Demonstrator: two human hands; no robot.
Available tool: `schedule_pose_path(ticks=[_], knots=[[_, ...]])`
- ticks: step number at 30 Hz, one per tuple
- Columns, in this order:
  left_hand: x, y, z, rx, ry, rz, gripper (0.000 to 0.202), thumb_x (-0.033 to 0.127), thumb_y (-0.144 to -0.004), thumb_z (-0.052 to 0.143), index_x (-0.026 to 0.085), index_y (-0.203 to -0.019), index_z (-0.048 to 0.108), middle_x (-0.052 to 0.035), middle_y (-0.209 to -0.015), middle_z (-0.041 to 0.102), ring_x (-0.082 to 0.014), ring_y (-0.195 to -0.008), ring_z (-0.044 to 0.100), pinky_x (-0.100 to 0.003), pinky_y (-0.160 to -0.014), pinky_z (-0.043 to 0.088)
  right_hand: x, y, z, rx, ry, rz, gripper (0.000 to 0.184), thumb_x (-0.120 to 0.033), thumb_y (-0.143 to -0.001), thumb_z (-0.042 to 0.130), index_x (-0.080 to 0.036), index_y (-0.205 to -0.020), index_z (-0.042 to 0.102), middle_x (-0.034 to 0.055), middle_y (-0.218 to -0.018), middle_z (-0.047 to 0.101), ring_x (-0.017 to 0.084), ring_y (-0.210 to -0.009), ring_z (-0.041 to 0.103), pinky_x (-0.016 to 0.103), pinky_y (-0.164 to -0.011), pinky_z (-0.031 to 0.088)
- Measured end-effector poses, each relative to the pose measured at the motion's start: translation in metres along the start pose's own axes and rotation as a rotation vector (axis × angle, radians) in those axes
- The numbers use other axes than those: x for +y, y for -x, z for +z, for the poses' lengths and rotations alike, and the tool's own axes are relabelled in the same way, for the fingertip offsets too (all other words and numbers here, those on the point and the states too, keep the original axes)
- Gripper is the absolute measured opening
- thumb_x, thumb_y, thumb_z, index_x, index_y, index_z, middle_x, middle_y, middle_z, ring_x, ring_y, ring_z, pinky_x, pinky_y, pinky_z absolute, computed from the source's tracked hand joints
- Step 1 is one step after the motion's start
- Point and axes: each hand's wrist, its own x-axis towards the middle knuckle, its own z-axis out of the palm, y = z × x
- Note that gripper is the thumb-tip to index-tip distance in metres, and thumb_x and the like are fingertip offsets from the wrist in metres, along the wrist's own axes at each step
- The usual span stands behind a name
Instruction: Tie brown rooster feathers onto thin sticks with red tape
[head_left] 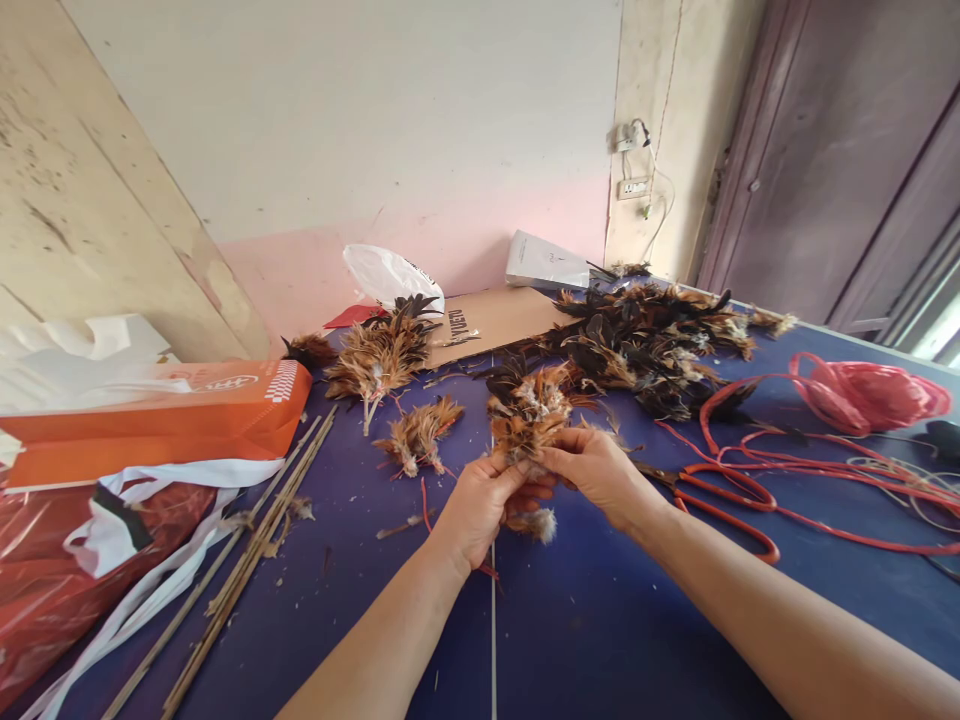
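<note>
Both of my hands meet at a bundle of brown and black feathers (529, 400) above the middle of the blue table. My left hand (484, 500) pinches its lower end between thumb and fingers. From the other side my right hand (592, 465) grips the same bundle, thumb pressed close to the left one. A smaller feather tuft (420, 437) with red string lies to the left. Behind it rests a larger feather bunch (386, 350) with a pale stick end. Orange-handled scissors (731, 495) lie right of my right hand. A loose pale feather tuft (536, 523) shows just below my hands.
A large heap of dark feathers (645, 345) covers the back right, near pink plastic cord (874, 393) with trailing strands. Thin sticks (255, 550) lie at left beside an orange bag (165, 415). Cardboard (495, 320), a white box (544, 262) and a plastic bag (390, 275) sit by the wall.
</note>
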Motion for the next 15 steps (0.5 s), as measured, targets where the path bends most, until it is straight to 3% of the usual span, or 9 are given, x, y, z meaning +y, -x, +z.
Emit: schedule_pose_path(ticks=[8,11,15], knots=[[-0.0005,0.0014,-0.0030,-0.060,0.294,-0.248,0.019,0.022,-0.076,0.058,0.006,-0.085,0.062,-0.0127,-0.077,0.068,-0.0144,-0.064,0.065,-0.019,-0.054,0.050,-0.0004,-0.0002,-0.0029,-0.081,-0.151,0.019,0.019,-0.029,-0.059,0.068,-0.014,-0.071,0.065,-0.0001,-0.068,0.064,0.009,-0.059,0.054,0.022,-0.060,0.043],[-0.0015,0.0017,-0.0026,-0.085,0.298,-0.261,0.018,0.023,-0.076,0.058,0.006,-0.083,0.063,-0.0123,-0.077,0.068,-0.0147,-0.065,0.064,-0.019,-0.054,0.050,0.0032,-0.0012,-0.0031,-0.110,-0.183,0.009,0.019,-0.028,-0.059,0.068,-0.014,-0.073,0.065,0.0007,-0.073,0.065,0.010,-0.066,0.057,0.023,-0.068,0.043],[-0.0040,-0.0004,-0.0053,-0.089,0.249,-0.195,0.015,0.022,-0.073,0.062,0.008,-0.077,0.064,-0.0095,-0.069,0.067,-0.0119,-0.058,0.062,-0.017,-0.050,0.048,0.0078,-0.0024,-0.0050,-0.138,-0.184,0.045,0.020,-0.028,-0.061,0.068,-0.015,-0.075,0.064,-0.0005,-0.070,0.063,0.008,-0.060,0.053,0.022,-0.060,0.042]])
